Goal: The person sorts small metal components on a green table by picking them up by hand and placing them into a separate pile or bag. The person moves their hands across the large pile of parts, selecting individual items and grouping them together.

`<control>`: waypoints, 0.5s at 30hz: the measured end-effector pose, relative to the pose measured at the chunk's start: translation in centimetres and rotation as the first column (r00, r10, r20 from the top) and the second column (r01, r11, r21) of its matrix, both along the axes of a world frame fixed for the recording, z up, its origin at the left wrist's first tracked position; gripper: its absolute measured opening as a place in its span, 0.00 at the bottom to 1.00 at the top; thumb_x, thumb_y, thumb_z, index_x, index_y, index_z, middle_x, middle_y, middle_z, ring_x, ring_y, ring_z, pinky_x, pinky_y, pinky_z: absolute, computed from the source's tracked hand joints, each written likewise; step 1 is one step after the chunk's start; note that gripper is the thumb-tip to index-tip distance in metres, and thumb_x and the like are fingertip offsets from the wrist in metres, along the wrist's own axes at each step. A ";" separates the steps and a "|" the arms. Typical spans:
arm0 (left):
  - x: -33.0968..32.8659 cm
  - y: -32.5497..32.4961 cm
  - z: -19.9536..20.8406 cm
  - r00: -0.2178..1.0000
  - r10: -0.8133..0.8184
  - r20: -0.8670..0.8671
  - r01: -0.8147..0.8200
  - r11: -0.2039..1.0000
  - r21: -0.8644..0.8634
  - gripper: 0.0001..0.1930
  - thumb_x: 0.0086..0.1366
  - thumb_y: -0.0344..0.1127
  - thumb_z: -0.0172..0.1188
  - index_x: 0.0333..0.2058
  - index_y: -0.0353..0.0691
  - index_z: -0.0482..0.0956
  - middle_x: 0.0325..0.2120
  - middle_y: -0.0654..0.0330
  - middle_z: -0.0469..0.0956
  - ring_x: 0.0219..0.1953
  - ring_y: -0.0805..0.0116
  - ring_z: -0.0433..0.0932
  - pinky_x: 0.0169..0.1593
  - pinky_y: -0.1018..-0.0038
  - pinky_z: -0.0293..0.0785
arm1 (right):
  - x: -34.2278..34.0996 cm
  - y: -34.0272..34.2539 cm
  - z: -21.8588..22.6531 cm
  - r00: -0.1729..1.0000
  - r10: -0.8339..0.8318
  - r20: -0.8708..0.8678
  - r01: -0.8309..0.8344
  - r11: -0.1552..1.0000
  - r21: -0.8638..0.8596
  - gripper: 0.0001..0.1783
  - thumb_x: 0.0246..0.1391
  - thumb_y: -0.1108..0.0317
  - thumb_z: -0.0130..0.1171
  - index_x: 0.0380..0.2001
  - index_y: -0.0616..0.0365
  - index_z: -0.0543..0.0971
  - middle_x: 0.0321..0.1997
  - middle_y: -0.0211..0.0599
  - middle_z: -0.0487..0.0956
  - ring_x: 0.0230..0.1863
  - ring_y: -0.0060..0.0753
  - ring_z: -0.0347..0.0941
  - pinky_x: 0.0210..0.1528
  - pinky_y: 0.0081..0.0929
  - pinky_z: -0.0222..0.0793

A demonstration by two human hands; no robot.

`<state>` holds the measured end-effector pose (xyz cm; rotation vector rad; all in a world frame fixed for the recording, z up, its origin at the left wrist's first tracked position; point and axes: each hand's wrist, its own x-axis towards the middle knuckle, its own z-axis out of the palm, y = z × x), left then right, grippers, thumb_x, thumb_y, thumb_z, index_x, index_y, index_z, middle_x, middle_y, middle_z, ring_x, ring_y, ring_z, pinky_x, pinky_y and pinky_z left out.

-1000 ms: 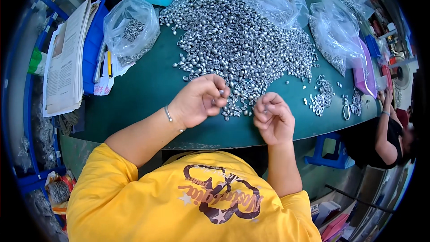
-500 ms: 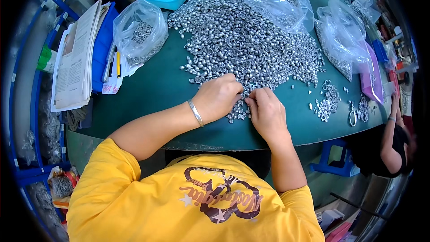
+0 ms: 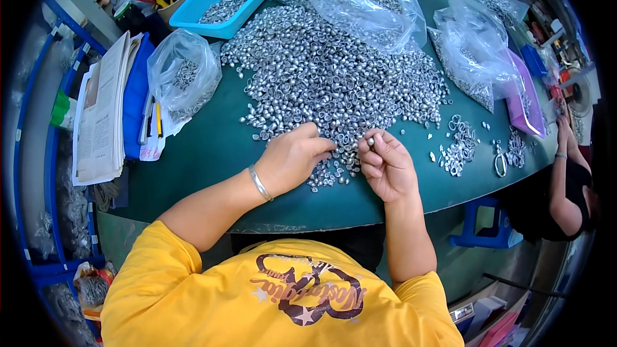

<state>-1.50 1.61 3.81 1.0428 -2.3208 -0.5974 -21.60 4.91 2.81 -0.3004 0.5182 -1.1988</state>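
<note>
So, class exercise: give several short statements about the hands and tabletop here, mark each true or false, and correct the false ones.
1. The right hand holds a small, rounded, silver-coloured metal piece. True.
2. A light-blue, rectangular plastic basket contains grey metal pieces. True.
3. The left hand is inside that basket. False: it is at the near edge of the large silver-coloured metal heap.
4. The broad, smooth tabletop is red. False: it is dark green.

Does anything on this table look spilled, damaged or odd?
The near edge of the table shows pale scuffs, so it looks worn there. The metal pieces lie in a loose heap with a few strays, not clearly spilled.
</note>
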 end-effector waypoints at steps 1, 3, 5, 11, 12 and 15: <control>-0.1 0.1 -0.1 1.000 -0.013 0.004 0.013 1.000 -0.006 0.06 0.50 0.30 0.61 0.30 0.45 0.80 0.22 0.60 0.69 0.26 0.62 0.72 0.29 0.71 0.69 | -0.1 0.1 -0.1 1.000 0.010 0.019 -0.010 1.000 0.001 0.07 0.57 0.71 0.49 0.36 0.62 0.72 0.30 0.38 0.73 0.21 0.15 0.61 0.18 0.10 0.56; -0.1 0.1 -0.3 0.999 -0.038 0.011 0.038 0.999 -0.018 0.06 0.50 0.30 0.62 0.29 0.45 0.81 0.21 0.60 0.68 0.25 0.63 0.72 0.28 0.72 0.69 | -0.2 0.0 -0.1 0.998 0.030 0.058 -0.031 1.000 0.002 0.07 0.57 0.71 0.49 0.36 0.62 0.72 0.30 0.39 0.73 0.21 0.15 0.60 0.17 0.10 0.55; -0.1 0.0 -0.6 0.998 -0.054 0.023 0.055 0.998 -0.041 0.05 0.49 0.30 0.62 0.28 0.44 0.81 0.22 0.60 0.68 0.25 0.64 0.72 0.28 0.72 0.69 | -0.2 0.0 -0.4 0.997 0.021 0.079 -0.020 1.000 -0.014 0.07 0.57 0.71 0.49 0.36 0.62 0.72 0.30 0.39 0.73 0.20 0.15 0.59 0.17 0.10 0.55; 0.1 -0.1 -0.8 0.995 -0.095 -0.030 0.093 0.993 -0.074 0.06 0.46 0.27 0.64 0.24 0.39 0.76 0.22 0.59 0.68 0.24 0.62 0.72 0.28 0.71 0.70 | -0.4 0.0 -0.6 0.997 -0.012 0.077 0.012 1.000 -0.006 0.08 0.58 0.67 0.48 0.33 0.61 0.72 0.28 0.39 0.72 0.18 0.14 0.57 0.16 0.10 0.53; 0.1 -0.2 -0.8 0.994 -0.109 -0.032 0.107 0.992 -0.067 0.06 0.46 0.26 0.64 0.24 0.38 0.75 0.22 0.58 0.68 0.25 0.62 0.72 0.28 0.72 0.69 | -0.4 0.0 -0.7 0.997 -0.014 0.075 0.015 1.000 -0.014 0.08 0.58 0.67 0.47 0.33 0.61 0.72 0.28 0.39 0.72 0.18 0.15 0.57 0.16 0.10 0.53; 0.2 -0.5 -0.5 0.980 -0.087 -0.179 0.098 0.994 0.052 0.05 0.48 0.25 0.63 0.24 0.37 0.75 0.22 0.58 0.68 0.25 0.64 0.71 0.28 0.74 0.68 | -0.1 0.1 -0.2 0.994 -0.050 0.094 0.052 0.998 -0.018 0.10 0.59 0.66 0.44 0.30 0.61 0.71 0.26 0.38 0.71 0.17 0.16 0.57 0.13 0.10 0.50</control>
